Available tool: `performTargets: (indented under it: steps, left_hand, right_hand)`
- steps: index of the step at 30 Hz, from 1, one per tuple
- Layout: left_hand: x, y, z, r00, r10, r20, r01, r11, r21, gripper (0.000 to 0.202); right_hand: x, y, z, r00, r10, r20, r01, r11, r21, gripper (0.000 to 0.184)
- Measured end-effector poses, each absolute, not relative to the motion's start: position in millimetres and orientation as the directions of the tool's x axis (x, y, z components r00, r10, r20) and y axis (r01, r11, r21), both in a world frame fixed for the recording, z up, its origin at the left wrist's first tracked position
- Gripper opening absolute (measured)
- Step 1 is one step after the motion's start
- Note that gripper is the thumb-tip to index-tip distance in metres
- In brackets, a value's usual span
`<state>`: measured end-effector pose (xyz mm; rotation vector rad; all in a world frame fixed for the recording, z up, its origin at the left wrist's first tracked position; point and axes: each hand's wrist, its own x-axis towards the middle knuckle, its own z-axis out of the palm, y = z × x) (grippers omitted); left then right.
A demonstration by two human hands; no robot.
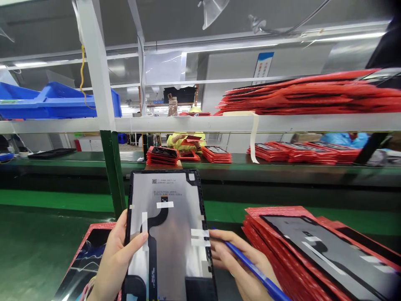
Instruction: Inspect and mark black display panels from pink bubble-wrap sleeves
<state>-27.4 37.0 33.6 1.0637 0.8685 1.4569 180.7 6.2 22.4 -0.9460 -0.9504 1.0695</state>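
A tablet screen panel (175,242) is held up in front of me, tilted, its silver back facing me. White tape strips, a black ribbon cable and printed codes show on it. My left hand (117,255) grips its left edge, thumb lying on the back beside the cable. At the right edge, the fingertips of my right hand (242,261) touch the panel near two white tape strips. A blue pen (253,269) lies in that hand, its rear end pointing down to the right. Some of the right fingers are hidden behind the panel.
Right of me, a similar panel (335,255) lies on stacked red bubble bags (269,246). Another screen (89,259) rests on red wrap at lower left. A green post (112,175) and white shelf rail (175,124) stand ahead. Beyond them, a person in yellow (178,140) handles a red-wrapped piece.
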Motion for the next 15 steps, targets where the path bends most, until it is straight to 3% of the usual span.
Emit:
performTargets:
  steps: [4, 7, 13, 15]
  left_hand:
    - [-25.1, 26.2, 32.8, -0.132, 0.974, 0.183, -0.220, -0.209, 0.953, 0.055]
    - [-21.9, 18.8, 34.3, -0.163, 0.967, 0.196, -0.208, -0.228, 0.951, 0.052]
    - [-19.3, 15.2, 35.5, -0.228, 0.944, 0.238, -0.201, -0.285, 0.937, 0.045]
    - [-21.1, 16.2, 29.2, -0.283, 0.907, 0.312, -0.114, -0.355, 0.928, 0.037]
  right_hand:
    - [183.9, 10.0, 18.5, 0.257, 0.942, 0.217, -0.082, 0.245, -0.966, 0.025]
    - [185.7, 11.2, 15.2, 0.299, 0.917, 0.265, -0.030, 0.287, -0.958, 0.023]
    - [190.8, 10.4, 13.7, 0.339, 0.900, 0.275, -0.150, 0.340, -0.928, 0.026]
    - [192.4, 9.6, 12.3, 0.406, 0.876, 0.263, -0.216, 0.371, -0.903, 0.032]
